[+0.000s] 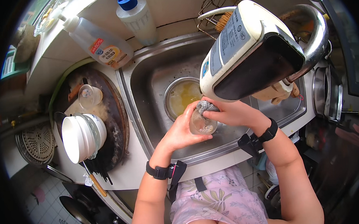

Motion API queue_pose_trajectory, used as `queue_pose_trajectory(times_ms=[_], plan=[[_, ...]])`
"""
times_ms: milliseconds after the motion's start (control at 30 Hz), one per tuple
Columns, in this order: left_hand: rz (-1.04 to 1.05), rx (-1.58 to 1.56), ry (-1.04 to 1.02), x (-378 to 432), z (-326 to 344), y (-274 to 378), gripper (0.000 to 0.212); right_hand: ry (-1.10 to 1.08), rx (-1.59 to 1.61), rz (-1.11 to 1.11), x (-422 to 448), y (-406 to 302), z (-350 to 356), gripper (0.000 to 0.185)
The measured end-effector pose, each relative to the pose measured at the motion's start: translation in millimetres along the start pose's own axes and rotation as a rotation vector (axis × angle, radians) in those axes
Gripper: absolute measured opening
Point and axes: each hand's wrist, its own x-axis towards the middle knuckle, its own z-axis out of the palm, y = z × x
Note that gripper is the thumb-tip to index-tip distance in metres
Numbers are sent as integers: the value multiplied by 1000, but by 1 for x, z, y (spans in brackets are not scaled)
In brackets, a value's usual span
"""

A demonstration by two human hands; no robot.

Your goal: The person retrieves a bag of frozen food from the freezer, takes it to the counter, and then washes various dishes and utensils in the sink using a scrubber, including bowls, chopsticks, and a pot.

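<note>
Over the front part of the stainless steel sink (162, 67), my left hand (182, 131) holds a small clear cup (198, 124), its fingers and thumb around the side. A grey mesh scouring cloth (208, 108) is pinched in my right hand (232, 111) and pressed at the cup's rim. The cup bears a small printed pattern. Behind my hands, a round metal basin (179, 97) with cloudy yellowish liquid stands on the sink floor. A white water heater faucet unit (225, 56) with a dark front face overhangs the sink, close above my right hand, and hides part of the sink.
Left of the sink, a round dark board (117, 138) bears stacked white bowls (75, 139), another clear cup (87, 96) and a knife. Two plastic bottles, one with a pump (100, 43) and one blue-capped (138, 20), stand behind. Metal pans (327, 93) are at the right.
</note>
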Motion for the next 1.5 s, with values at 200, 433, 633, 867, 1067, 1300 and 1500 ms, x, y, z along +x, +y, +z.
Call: queue_pose_trajectory(times_ms=[200, 433, 633, 867, 1067, 1300, 1500], plan=[[-102, -355, -7, -14, -11, -21, 86, 253, -271, -251, -9, -20, 3, 46], [-107, -339, -301, -18, -17, -41, 68, -264, -533, -527, -22, -18, 27, 55], [-53, 14, -270, -27, -13, -20, 54, -500, -456, -308, -17, -6, 52, 56], [316, 705, 228, -26, -4, -43, 51, -206, 1858, 638, -8, -9, 71, 57], [-118, 41, -156, -28, -21, -23, 59, -336, 32, -325, -16, 3, 68, 41], [-166, 226, -369, -26, -20, -21, 65, -422, -79, -304, -9, 0, 73, 33], [-125, 412, 225, -17, 2, -48, 62, -191, 804, 320, 19, 34, 82, 18]])
